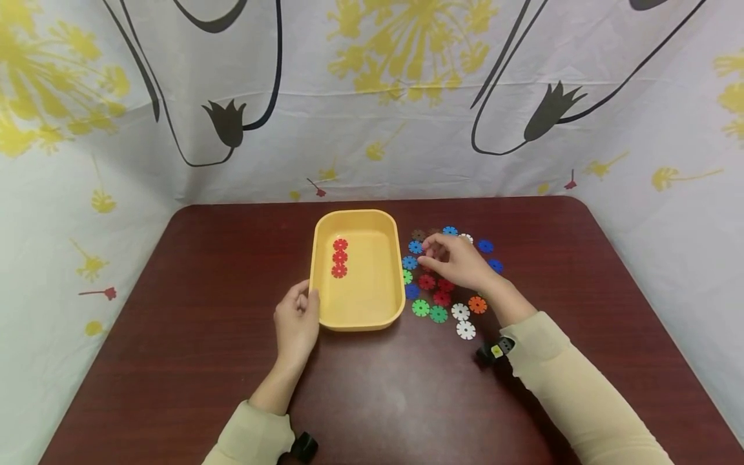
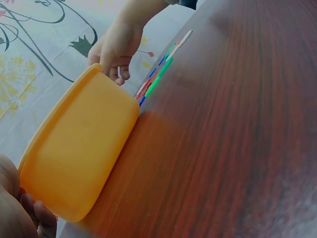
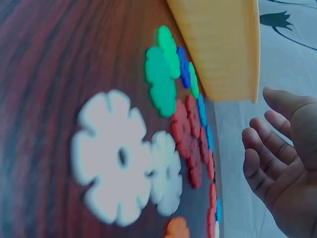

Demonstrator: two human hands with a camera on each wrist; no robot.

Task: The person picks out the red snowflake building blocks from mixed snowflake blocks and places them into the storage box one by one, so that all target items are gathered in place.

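A yellow plastic tray (image 1: 383,284) stands on the table with three red snowflake discs (image 1: 340,258) in a column inside it. My left hand (image 1: 298,323) holds the tray's near left side; in the left wrist view its fingers (image 2: 45,218) lie against the tray wall. To the right of the tray, my right hand (image 1: 459,261) hovers over a loose spread of slotted plastic discs, fingers loosely bent. Nothing shows between those fingers in the right wrist view. Red discs (image 1: 442,297) lie just below this hand, and some other discs are hidden behind it.
Around the red discs lie green (image 1: 438,314), white (image 1: 465,330), orange (image 1: 478,305), blue (image 1: 485,245) and brown (image 1: 418,235) discs. The dark red wooden table (image 1: 221,278) ends at a patterned cloth (image 1: 372,148) behind and at both sides.
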